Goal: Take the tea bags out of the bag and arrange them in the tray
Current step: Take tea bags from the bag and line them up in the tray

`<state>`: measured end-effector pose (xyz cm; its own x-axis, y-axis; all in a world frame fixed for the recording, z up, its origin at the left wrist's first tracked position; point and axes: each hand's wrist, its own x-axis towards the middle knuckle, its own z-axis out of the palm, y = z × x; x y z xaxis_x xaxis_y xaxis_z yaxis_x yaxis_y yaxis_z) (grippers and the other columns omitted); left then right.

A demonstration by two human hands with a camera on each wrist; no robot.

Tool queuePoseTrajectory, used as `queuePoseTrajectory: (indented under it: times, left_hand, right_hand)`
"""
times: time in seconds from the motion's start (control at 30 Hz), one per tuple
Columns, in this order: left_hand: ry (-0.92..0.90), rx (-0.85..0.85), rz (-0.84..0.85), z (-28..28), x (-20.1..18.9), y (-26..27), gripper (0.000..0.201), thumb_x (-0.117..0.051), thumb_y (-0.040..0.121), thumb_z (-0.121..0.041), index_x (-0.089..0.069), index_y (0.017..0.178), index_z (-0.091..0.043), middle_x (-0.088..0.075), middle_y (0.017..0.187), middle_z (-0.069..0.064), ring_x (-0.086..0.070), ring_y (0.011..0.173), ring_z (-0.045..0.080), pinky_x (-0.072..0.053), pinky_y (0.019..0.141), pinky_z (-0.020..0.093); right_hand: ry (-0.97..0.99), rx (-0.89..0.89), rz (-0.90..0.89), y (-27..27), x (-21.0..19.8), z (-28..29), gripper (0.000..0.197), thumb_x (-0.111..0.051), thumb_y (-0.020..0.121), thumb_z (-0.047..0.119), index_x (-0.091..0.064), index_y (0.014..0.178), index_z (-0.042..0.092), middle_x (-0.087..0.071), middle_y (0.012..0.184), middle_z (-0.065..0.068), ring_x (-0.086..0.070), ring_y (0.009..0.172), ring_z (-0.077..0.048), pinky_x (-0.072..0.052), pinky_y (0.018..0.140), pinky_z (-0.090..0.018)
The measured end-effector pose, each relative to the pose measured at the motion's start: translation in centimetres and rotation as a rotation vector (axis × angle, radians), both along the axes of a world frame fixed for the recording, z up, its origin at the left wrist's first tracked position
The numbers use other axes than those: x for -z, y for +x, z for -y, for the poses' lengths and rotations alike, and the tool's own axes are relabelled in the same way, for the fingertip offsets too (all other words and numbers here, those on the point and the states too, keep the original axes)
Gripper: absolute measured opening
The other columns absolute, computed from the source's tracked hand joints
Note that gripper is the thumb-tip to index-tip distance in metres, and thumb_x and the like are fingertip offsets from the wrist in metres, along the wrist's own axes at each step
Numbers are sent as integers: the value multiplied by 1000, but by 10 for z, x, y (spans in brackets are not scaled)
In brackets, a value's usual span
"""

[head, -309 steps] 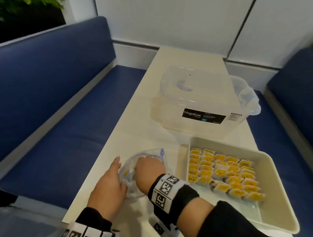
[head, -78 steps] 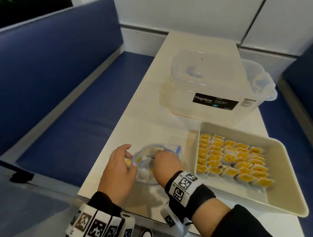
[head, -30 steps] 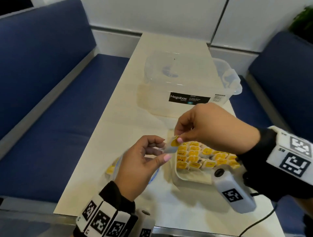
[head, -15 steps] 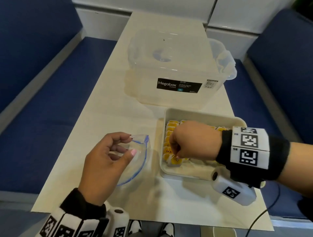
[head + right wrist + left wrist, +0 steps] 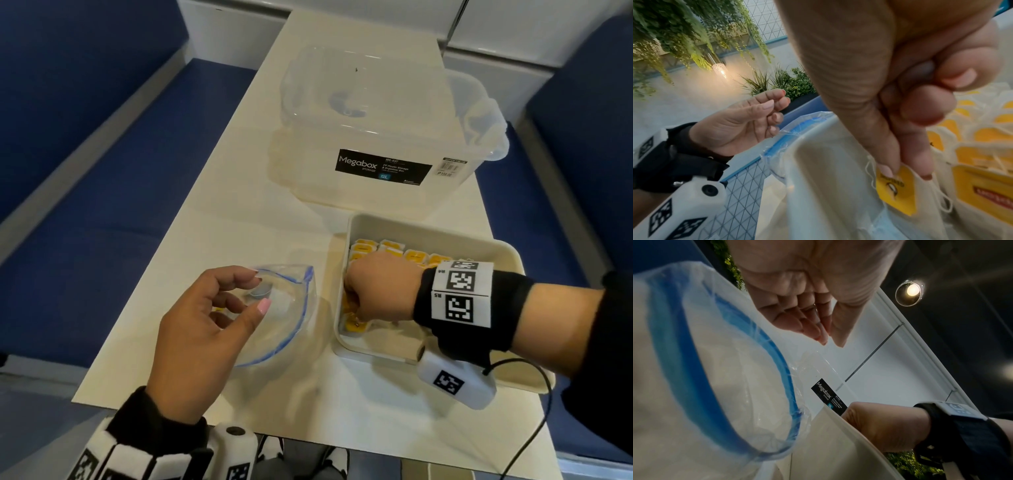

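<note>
The cream tray (image 5: 363,346) sits at the table's (image 5: 239,212) near edge, about 4 o'clock from its middle, with bare floor along its near side and the clear Megabox bin (image 5: 376,137) just beyond at 12 o'clock. The right hand (image 5: 380,287) reaches in from 3 o'clock, knuckles up, fingers curled down, thumb and forefinger pinching a tea bag (image 5: 894,191) by its yellow tag at the tray's near-left corner beside the rows of tea bags (image 5: 394,251). The left hand (image 5: 202,329) hovers palm-in, loosely curled and holding nothing, above the open-mouthed zip bag (image 5: 284,308) lying just left of the tray at 9 o'clock.
</note>
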<state>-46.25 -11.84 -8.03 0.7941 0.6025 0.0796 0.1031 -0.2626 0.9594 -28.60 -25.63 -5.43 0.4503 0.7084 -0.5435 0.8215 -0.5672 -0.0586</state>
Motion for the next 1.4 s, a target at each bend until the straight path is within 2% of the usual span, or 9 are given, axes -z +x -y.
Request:
queuePoseTrajectory:
  times: [0.23,0.37,0.5,0.77,0.97,1.07,1.17,1.27,1.4]
  left_hand:
    - [147,-91,-30,-17,2,-9,30,-75,78,-20,-58,96,-38,-62,96,-21,-54,76,9,-43,61,10]
    - [285,-169,-226,-31,8,-16,43,-74,76,-17,-51,109,-32,-49,102,-15,-48,85,5,-36,63,14]
    - [277,-129,-384,-39,15,-20,50,-69,80,-20,-46,124,-25,-48,107,-8,-50,86,8,-35,64,18]
    - [205,-39,-399,-44,18,-22,36,-60,87,-16,-49,120,-25,-55,98,-12,-58,81,3,-40,60,13]
    - [227,10,-371,-45,18,-24,33,-57,89,-12,-49,117,-27,-54,99,-12,-57,81,4,-42,58,11]
    - [212,6,-366,-50,20,-24,33,-54,88,-8,-53,114,-27,-54,99,-12,-56,79,2,-42,58,10]
    - [203,6,-354,-54,23,-22,33,-52,87,-6,-56,113,-25,-55,101,-10,-56,79,2,-41,65,11]
    - [191,15,-337,-55,23,-20,33,-51,87,-5,-56,112,-25,-54,101,-10,-55,78,2,-40,66,10]
    - [171,41,-314,-51,26,-13,32,-51,87,-5,-54,109,-28,-55,102,-7,-56,78,2,-41,65,10]
  right_hand:
    - [9,25,44,2,-12,3,16,-71,74,28,-65,69,14,-55,60,2,-55,61,-19,-37,47,-22]
    - [186,103,127,-6,-44,4,21,-69,74,34,-55,62,23,-53,60,8,-54,64,-15,-41,56,-26]
    - [423,202,48,-43,-59,-8,11,-64,81,38,-61,79,27,-61,73,7,-55,72,-13,-40,63,-26]
    - [395,218,-171,-100,27,-78,27,-51,92,20,-62,116,15,-64,111,-7,-59,103,-25,-43,79,-28]
    - [259,239,-163,-100,58,-92,23,-55,89,25,-67,98,8,-67,99,-10,-62,95,-28,-44,72,-30]
    - [388,344,-213,-94,54,-84,12,-59,85,25,-58,77,16,-64,85,-5,-59,84,-23,-36,59,-24]
    - [543,485,-277,-87,44,-72,28,-71,78,25,-48,62,25,-55,65,8,-54,69,-14,-34,53,-17]
    - [674,581,-311,-81,37,-64,26,-75,75,22,-52,63,26,-63,67,2,-62,70,-19,-51,66,-33]
    - [812,627,-315,-77,30,-56,11,-66,83,17,-62,77,24,-66,71,-3,-61,67,-21,-53,70,-42]
